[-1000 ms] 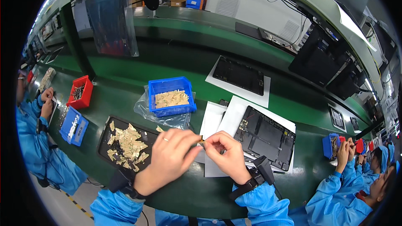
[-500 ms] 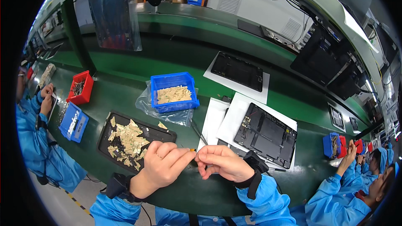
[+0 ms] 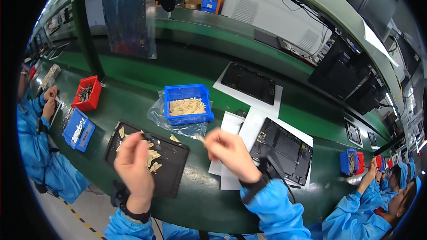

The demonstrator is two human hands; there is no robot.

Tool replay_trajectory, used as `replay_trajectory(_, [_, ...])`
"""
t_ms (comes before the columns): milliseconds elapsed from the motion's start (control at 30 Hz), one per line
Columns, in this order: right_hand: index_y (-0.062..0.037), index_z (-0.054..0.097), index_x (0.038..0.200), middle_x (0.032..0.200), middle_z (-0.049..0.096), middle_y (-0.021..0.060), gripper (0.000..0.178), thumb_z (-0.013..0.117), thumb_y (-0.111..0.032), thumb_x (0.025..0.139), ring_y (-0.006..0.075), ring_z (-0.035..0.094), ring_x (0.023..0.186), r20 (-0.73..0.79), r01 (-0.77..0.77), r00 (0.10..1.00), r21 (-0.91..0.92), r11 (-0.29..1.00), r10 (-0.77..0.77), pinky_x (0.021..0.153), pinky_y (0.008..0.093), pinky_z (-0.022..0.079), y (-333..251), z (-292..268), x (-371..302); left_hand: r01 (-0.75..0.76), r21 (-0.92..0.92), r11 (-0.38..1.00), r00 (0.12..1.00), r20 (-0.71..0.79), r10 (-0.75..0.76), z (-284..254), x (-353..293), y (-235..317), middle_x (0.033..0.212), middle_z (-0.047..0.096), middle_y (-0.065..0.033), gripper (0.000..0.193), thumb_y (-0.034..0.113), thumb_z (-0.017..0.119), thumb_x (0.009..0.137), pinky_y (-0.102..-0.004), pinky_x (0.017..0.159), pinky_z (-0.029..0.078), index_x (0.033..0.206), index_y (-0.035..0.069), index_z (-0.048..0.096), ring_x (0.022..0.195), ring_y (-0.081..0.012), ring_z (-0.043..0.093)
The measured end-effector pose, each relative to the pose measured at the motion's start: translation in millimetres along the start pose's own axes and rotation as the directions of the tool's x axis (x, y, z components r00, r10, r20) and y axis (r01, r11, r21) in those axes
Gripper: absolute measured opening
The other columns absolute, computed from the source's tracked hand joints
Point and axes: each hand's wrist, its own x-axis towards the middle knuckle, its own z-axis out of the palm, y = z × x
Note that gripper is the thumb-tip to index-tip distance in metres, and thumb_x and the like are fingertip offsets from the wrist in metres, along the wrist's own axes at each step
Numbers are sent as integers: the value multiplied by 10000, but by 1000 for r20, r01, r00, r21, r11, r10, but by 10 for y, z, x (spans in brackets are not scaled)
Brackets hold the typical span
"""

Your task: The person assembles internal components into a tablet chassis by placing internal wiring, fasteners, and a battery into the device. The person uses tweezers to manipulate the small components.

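My left hand (image 3: 135, 169) is over the black tray (image 3: 171, 175), its fingers drawn together. A small dark bit shows at its fingertips, too blurred to name. Pale tan strips (image 3: 154, 155) lie scattered on the tray, partly hidden behind this hand. My right hand (image 3: 233, 153) is raised between the tray and a tablet housing (image 3: 284, 149), thumb and finger pinching a small pale piece (image 3: 201, 139). Beyond it stands a blue bin (image 3: 189, 119) full of similar tan strips, on a clear plastic bag (image 3: 155, 115). The opened black tablet housing rests on white sheets.
A second black tablet housing (image 3: 248, 83) lies on white padding farther back. To the left are a red bin (image 3: 87, 93) of small dark parts and a blue bin (image 3: 78, 130) with white pieces. Co-workers in blue sit on both sides. A plastic sheet (image 3: 129, 18) hangs above.
My hands have come apart from where they met. The left has moved left over the tray, fingers now pointing up; the right has lifted slightly away with a pale piece. The view has shifted a little.
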Motion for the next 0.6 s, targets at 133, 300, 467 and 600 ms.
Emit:
replay_trajectory(133, [-4, 629, 859, 755, 651, 151, 118, 574, -108, 844, 320, 647, 671, -167, 138, 918, -715, 686, -359, 602, 397, 512, 132, -169, 966, -146, 75, 986, 958, 261, 121, 127, -153, -87, 906, 636, -56, 157, -70, 639, 810, -217, 716, 437, 963, -33, 638, 791, -91, 557])
replay_trajectory(300, [-79, 626, 1061, 1029, 663, 129, 201, 550, -128, 882, 341, 642, 901, -233, 91, 836, -834, 545, -496, 787, 431, 513, 188, -292, 440, 82, 86, 993, 886, 450, -112, 92, -455, -200, 837, 634, -43, 466, -74, 632, 803, -207, 690, 429, 1239, -26, 474, 758, -82, 560])
replay_trajectory(467, [-76, 676, 973, 946, 674, 135, 198, 573, -226, 895, 327, 652, 885, -509, -307, 809, -792, 527, -294, 768, 411, 515, -119, -1613, -798, 633, 79, 770, 518, 696, -498, 48, -633, -176, 934, 660, -65, 149, -54, 640, 833, -229, 775, 490, 982, -43, 643, 833, -90, 612])
replay_trajectory(600, [-68, 656, 1071, 1071, 650, 142, 261, 564, -246, 904, 299, 599, 1035, -380, -304, 846, -920, 246, -374, 868, 404, 474, 402, -2715, -1035, 747, 119, 654, 317, 801, -508, 412, -1025, -231, 980, 671, -69, 152, -22, 642, 853, -229, 820, 491, 1004, -36, 646, 905, -98, 621])
